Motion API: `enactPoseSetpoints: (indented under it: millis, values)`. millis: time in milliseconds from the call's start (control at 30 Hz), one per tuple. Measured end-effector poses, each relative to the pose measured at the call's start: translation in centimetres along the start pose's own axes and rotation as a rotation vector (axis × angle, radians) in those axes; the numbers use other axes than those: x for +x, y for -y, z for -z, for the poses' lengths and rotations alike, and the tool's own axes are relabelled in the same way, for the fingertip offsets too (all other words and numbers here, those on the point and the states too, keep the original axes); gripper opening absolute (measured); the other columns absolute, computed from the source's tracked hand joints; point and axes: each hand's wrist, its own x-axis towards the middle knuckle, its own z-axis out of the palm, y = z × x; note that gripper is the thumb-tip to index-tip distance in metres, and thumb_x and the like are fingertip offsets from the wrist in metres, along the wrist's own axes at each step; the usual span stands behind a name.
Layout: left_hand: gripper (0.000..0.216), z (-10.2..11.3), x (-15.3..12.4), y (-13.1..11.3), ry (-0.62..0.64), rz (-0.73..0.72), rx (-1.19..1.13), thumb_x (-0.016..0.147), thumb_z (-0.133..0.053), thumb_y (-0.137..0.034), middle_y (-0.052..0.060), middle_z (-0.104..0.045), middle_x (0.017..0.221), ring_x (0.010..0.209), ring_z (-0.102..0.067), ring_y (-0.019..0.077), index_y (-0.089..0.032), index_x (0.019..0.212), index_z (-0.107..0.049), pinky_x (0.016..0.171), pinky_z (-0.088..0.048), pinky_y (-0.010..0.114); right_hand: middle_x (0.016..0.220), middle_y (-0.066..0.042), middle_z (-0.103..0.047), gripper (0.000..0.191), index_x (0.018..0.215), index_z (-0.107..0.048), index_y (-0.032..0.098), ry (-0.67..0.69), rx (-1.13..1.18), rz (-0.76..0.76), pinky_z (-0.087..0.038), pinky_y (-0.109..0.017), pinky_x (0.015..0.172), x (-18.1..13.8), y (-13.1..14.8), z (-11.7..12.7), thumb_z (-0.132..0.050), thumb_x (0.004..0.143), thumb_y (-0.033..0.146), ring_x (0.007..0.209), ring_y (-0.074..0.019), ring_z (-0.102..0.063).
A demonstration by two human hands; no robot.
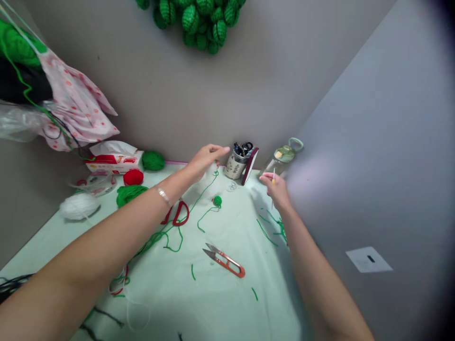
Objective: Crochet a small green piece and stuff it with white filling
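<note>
My left hand (208,160) is at the back of the table, one finger stretched to the right and the others curled down over white fluffy stuffing (212,171). A strand of green yarn (202,193) runs from beneath it. In my right hand (277,188), a slim crochet hook (274,180) with a yellow grip stands nearly upright between the closed fingers. A small green crocheted ball (217,201) with a yarn tail lies between my hands. Nearer to me rest orange thread snips (224,260), blades apart. Red-handled scissors (181,213) are partly hidden by my left forearm.
A pen holder (235,166), a dark red frame (250,166) and a bottle (282,156) stand along the back wall. At left are a tissue box (115,160), white yarn (80,206) and green yarn (153,161). Yarn scraps (266,232) lie at right.
</note>
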Motion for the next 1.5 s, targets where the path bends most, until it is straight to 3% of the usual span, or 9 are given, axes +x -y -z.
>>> enactPoseSetpoints:
  millis: [200,367,433,533,633,833,1067,1367,1500]
  values:
    - [0.067,3.9,-12.9,-0.7,0.168,0.158,-0.461,0.095,-0.055,-0.072,0.018,-0.070,0.114,0.062,-0.053,0.0112,-0.011,0.118,-0.069,0.049,-0.043,0.023,0.080,-0.002,-0.069,0.051,0.114,-0.072,0.019,0.232,0.035,0.055,-0.039,-0.025,0.049,-11.3,7.3,-2.0,-0.053,0.096,0.062,0.050,-0.0094,-0.043]
    - [0.080,4.3,-20.0,0.9,0.228,0.192,-0.405,0.094,-0.043,-0.081,0.010,-0.072,0.101,0.065,-0.055,0.0148,-0.020,0.142,-0.062,0.059,-0.047,0.027,0.075,0.003,-0.058,0.032,0.121,-0.072,0.024,0.443,0.041,0.174,-0.040,-0.024,0.058,-20.7,13.0,-5.7,-0.060,0.101,0.046,0.060,-0.0106,-0.047]
    - [0.082,4.1,-21.5,1.7,0.208,0.186,-0.349,0.093,-0.038,-0.084,0.011,-0.072,0.120,0.086,-0.064,0.0199,-0.024,0.144,-0.062,0.079,-0.052,0.032,0.091,0.001,-0.065,0.037,0.124,-0.071,0.026,0.484,-0.008,0.244,-0.044,-0.026,0.066,-22.9,13.5,-7.1,-0.077,0.091,0.042,0.071,-0.0123,-0.053]
    - [0.080,3.9,-22.5,2.5,0.193,0.193,-0.319,0.093,-0.036,-0.085,0.010,-0.062,0.148,0.126,-0.059,0.0279,-0.029,0.145,-0.062,0.105,-0.045,0.037,0.091,-0.001,-0.062,0.031,0.118,-0.073,0.025,0.472,-0.140,0.333,-0.045,-0.029,0.074,-24.6,12.9,-8.4,-0.081,0.089,0.033,0.080,-0.0157,-0.057]
    - [0.074,4.2,-22.6,3.1,0.212,0.230,-0.392,0.095,-0.036,-0.082,0.008,-0.059,0.151,0.138,-0.052,0.0288,-0.032,0.144,-0.060,0.108,-0.043,0.038,0.084,0.001,-0.057,0.020,0.110,-0.074,0.023,0.419,-0.131,0.323,-0.043,-0.028,0.070,-24.8,11.9,-8.6,-0.077,0.091,0.028,0.075,-0.0144,-0.055]
    - [0.032,5.1,-22.2,4.4,0.316,0.294,-0.381,0.096,-0.070,-0.046,0.000,-0.072,0.113,0.102,-0.069,0.0191,-0.029,0.123,-0.067,0.089,-0.049,0.031,0.072,0.007,-0.046,0.025,0.108,-0.074,0.023,0.287,0.101,0.082,-0.033,-0.026,0.057,-23.8,11.2,-7.7,-0.080,0.086,0.033,0.060,-0.0098,-0.039]
    - [0.027,4.3,-21.8,5.1,0.225,0.269,-0.404,0.094,-0.073,-0.040,-0.004,-0.071,0.077,0.071,-0.066,0.0144,-0.023,0.110,-0.060,0.073,-0.050,0.027,0.077,0.005,-0.055,0.036,0.116,-0.071,0.023,0.367,0.331,-0.144,-0.037,-0.027,0.060,-23.7,9.5,-8.3,-0.068,0.093,0.051,0.059,-0.0093,-0.038]
    - [0.025,3.9,-21.9,5.4,0.132,0.222,-0.395,0.088,-0.080,-0.039,-0.004,-0.066,0.088,0.077,-0.063,0.0126,-0.023,0.092,-0.062,0.074,-0.049,0.024,0.074,0.004,-0.055,0.036,0.110,-0.073,0.021,0.344,0.355,-0.214,-0.042,-0.028,0.068,-24.0,8.8,-8.8,-0.071,0.092,0.052,0.061,-0.0096,-0.038]
    - [0.027,3.8,-22.0,5.6,0.109,0.222,-0.378,0.096,-0.069,-0.047,0.000,-0.069,0.098,0.083,-0.063,0.0142,-0.021,0.091,-0.067,0.077,-0.048,0.025,0.068,0.006,-0.048,0.040,0.113,-0.073,0.019,0.334,0.357,-0.234,-0.030,-0.026,0.054,-24.2,8.8,-8.9,-0.064,0.096,0.054,0.055,-0.0085,-0.032]
